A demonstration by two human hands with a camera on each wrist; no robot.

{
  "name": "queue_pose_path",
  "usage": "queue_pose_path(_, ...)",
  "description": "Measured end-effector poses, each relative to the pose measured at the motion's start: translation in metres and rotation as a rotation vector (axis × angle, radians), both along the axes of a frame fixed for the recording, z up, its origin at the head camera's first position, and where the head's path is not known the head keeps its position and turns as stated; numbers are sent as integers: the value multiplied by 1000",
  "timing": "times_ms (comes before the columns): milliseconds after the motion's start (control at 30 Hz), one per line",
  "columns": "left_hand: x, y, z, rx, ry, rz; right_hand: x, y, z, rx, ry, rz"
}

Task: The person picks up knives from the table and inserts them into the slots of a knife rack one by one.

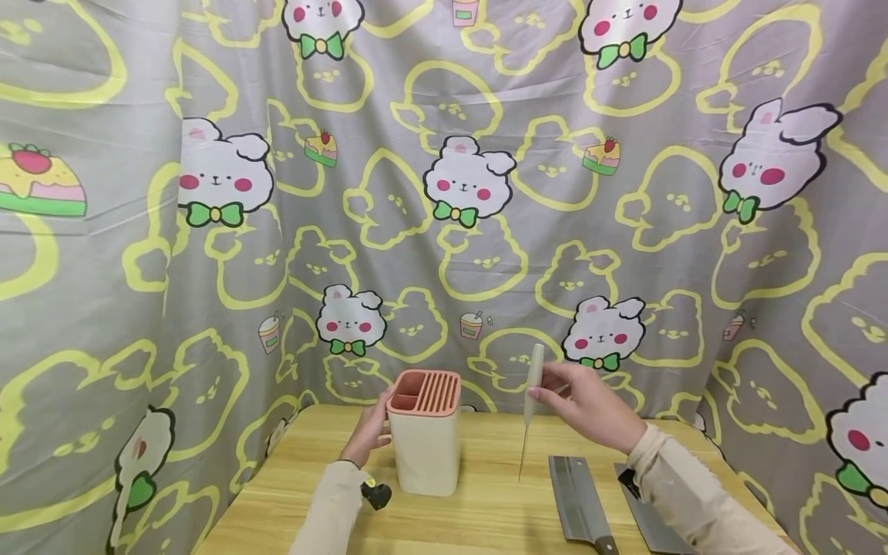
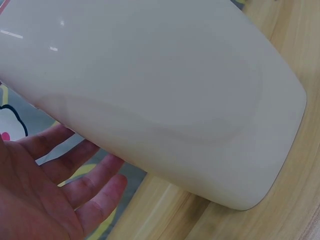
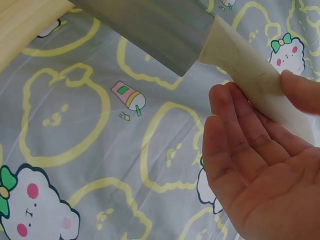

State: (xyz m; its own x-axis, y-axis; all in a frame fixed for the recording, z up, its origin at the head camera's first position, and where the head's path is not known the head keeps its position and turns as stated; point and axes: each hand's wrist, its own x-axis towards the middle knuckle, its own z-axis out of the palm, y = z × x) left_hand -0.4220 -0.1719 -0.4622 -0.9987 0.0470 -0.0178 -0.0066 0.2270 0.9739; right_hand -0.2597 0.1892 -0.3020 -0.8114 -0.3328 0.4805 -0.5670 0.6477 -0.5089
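Observation:
A cream knife block [image 1: 426, 455] with a salmon-pink slotted top [image 1: 439, 391] stands upright on the wooden table. My left hand [image 1: 373, 428] is at its left side; in the left wrist view the loosely extended fingers [image 2: 95, 187] lie along the block's wall [image 2: 165, 95]. To the right of the block, my right hand [image 1: 586, 402] pinches a kitchen knife by its off-white handle [image 1: 534, 378]. The knife points blade down and shows nearly edge-on from the head. Its broad grey blade [image 3: 155, 32] is plain in the right wrist view.
A cleaver [image 1: 577, 497] with a dark brown handle lies flat on the table [image 1: 496, 528], right of the block. Beside it, another broad blade [image 1: 652, 516] is partly covered by my right sleeve. A patterned grey curtain [image 1: 416, 254] hangs behind and at both sides.

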Motion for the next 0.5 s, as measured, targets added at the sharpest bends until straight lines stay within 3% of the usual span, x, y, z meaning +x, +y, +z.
queue_pose_path(500, 3, 2, 3, -8, 9, -6, -11, -4, 13, 9, -21, -4)
